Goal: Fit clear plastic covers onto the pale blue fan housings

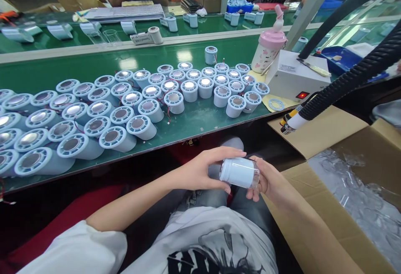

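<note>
Over my lap, both hands hold one pale blue cylinder [238, 172] lying sideways, with a clear cap on its right end. My left hand [203, 169] wraps its fingers over the cylinder's left end and top. My right hand [266, 178] cups the capped end from the right and below. On the green bench [194, 121] in front of me stand several more pale blue cylinders [138, 102] with shiny round tops, packed in rows from the far left to the middle.
An open cardboard box [344, 207] of clear plastic caps sits at my right. A black corrugated hose with a yellow nozzle [290, 120] hangs above it. A white control box [296, 77] and a pink bottle [269, 48] stand on the bench. Two people work across the bench.
</note>
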The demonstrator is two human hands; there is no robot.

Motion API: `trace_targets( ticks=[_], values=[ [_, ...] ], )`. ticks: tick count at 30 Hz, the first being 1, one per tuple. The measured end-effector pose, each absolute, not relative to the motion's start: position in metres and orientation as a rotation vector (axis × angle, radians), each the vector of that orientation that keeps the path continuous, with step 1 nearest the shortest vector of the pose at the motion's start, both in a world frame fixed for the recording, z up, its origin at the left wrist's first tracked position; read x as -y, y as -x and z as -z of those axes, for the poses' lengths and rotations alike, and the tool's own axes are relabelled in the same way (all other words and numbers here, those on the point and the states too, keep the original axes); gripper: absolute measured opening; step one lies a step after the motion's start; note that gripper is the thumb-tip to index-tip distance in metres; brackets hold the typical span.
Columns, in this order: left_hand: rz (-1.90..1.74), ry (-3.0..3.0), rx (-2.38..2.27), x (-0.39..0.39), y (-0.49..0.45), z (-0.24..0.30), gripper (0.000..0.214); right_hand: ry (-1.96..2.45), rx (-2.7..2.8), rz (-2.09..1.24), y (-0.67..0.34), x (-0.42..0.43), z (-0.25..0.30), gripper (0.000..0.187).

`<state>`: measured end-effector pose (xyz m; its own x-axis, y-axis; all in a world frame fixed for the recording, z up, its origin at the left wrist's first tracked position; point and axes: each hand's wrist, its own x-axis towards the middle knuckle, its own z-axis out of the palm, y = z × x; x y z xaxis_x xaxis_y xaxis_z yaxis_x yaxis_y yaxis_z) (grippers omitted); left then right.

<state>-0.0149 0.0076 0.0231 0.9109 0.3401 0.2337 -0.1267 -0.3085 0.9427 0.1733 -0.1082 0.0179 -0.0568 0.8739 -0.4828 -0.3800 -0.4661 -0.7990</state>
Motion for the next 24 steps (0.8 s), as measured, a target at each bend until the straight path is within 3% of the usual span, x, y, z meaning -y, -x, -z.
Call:
trace_targets(
  ticks=[15,20,24],
  values=[
    [-0.352,-1.643,-0.296,-0.005,0.012,-0.028,0.07,1.181,0.532,-1.844,-0.173,0.104,-0.007,0.06],
    [-0.389,-1.714,-0.42,-0.009,0.014,-0.03,0.056,1.224,0.45,-1.737,-0.184,0.107,-0.006,0.058],
    [-0.488,-1.806,-0.633,-0.015,0.034,-0.03,0.055,1.187,0.291,-1.538,-0.211,0.128,0.0,0.044]
  ],
)
